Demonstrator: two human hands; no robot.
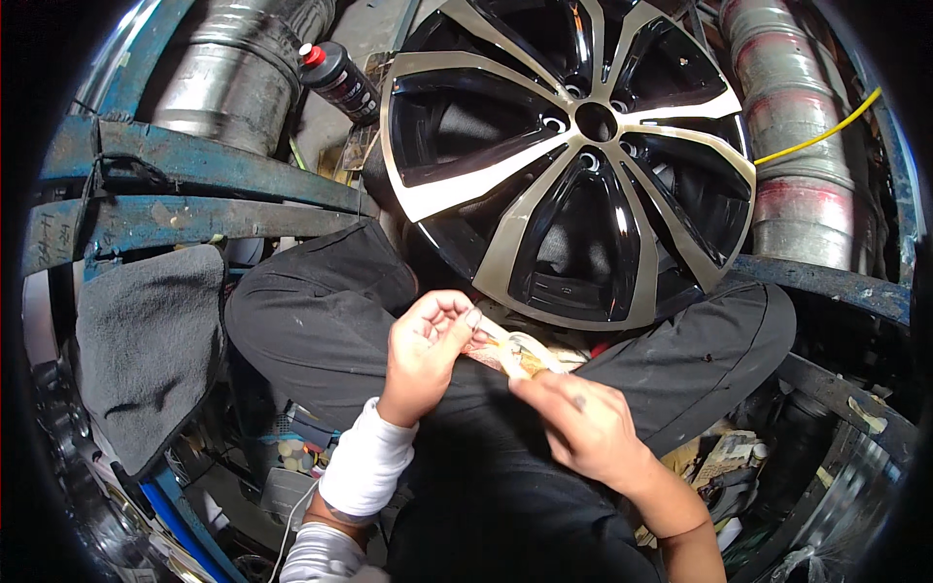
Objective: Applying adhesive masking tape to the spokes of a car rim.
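Note:
My left hand (425, 348), with a white sleeve at the wrist, pinches one end of a pale, tape-like strip (520, 352) between thumb and fingertips. Closed around the strip's lower end is my right hand (588, 423), its fingers curled. The strip loops in the short gap between both hands, above my lap; its exact kind I cannot make out. Just beyond the hands, a black and silver alloy wheel (530, 209) lies face up, tilted slightly, its near rim over my crossed legs. Neither hand touches it.
A dark bottle with a red cap (340, 83) stands left of the wheel. A grey towel (146, 340) hangs on the blue metal frame (243, 170). Metal cylinders (802, 146) flank the right side, where a yellow cable (821, 134) runs. Assorted clutter (301, 457) lies low on the left.

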